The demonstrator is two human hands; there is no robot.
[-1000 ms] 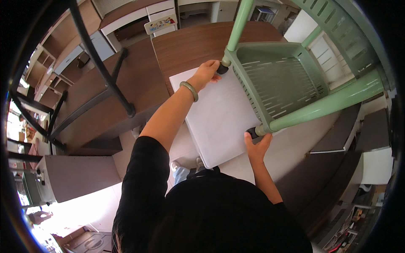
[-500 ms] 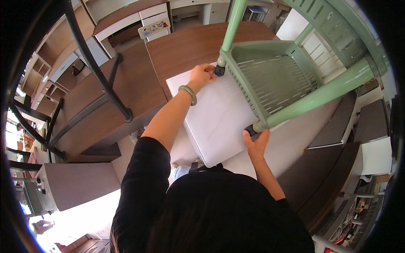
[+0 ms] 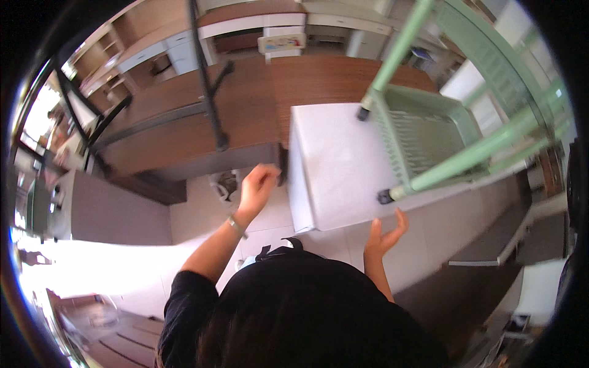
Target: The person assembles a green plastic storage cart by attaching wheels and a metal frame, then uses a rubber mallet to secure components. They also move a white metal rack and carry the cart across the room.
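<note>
Green chair point(image 3: 442, 122) is seen standing with two black-capped feet on the white tabletop point(image 3: 334, 165). Left hand point(image 3: 257, 187) is loosely curled, right hand point(image 3: 383, 236) spread, both empty and clear of the chair. Placement is judged done; nothing is gripped.

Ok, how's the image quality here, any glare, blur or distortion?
Head view: strong fisheye bending the green chair legs and desk edges; blown-out glare on the floor at lower left; left hand slightly motion-blurred; dark hair fills the bottom; black vignette around the rim.
</note>
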